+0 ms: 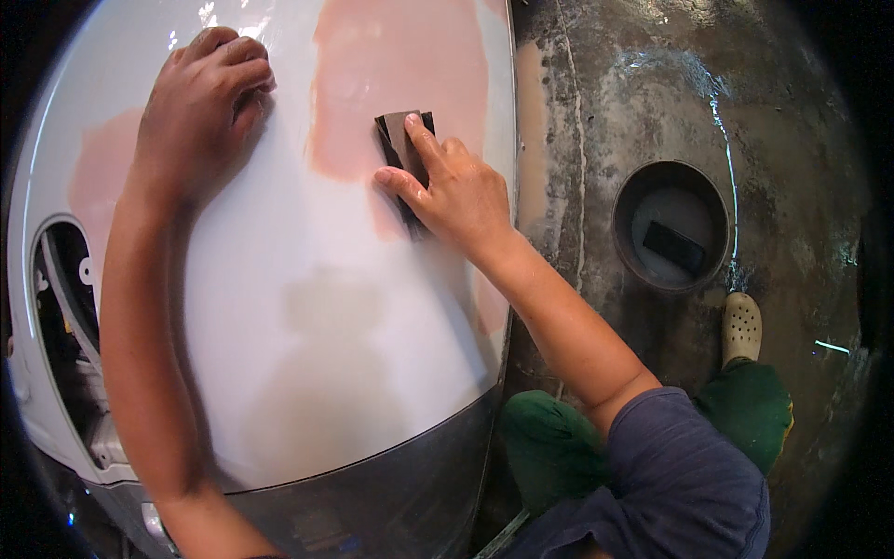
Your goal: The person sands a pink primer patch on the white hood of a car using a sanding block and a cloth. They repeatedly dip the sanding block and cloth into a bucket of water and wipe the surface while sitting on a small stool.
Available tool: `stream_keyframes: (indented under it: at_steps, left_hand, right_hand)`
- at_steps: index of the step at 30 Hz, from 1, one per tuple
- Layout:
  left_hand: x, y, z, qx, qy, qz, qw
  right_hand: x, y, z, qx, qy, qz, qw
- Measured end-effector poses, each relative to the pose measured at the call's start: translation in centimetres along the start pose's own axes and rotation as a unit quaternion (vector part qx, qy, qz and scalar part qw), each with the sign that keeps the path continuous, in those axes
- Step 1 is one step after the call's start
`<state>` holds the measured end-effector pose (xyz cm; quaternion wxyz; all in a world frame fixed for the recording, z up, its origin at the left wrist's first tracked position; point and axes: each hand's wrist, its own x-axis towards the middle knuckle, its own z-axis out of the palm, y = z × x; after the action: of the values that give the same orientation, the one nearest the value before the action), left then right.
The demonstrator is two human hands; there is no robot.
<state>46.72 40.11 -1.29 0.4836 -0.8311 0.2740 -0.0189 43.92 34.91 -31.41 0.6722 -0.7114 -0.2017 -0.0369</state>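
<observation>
A white vehicle body panel with patches of pinkish filler fills the left half. My right hand grips a dark sanding pad against the lower part of the upper pink patch, forefinger pressed along its top and thumb at its side. My left hand rests higher on the panel to the left, fingers curled; whether anything is inside them is hidden.
An opening is in the panel at far left, above a dark grey lower section. On the stained concrete floor stands a bucket of cloudy water with a dark block inside, near my clog.
</observation>
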Motion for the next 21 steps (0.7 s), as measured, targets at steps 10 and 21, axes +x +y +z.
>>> stream_keyframes:
  at_steps: [10, 21]
  left_hand:
    - [0.7, 1.6, -0.6, 0.018, -0.027, -0.015, 0.999]
    - [0.5, 0.4, 0.5, 0.02, -0.013, 0.012, 1.0]
  right_hand:
    - [-1.0, 1.8, 2.8, 0.077, 0.09, -0.036, 0.992]
    - [9.5, 2.0, 1.4, 0.119, 0.1, 0.084, 0.984]
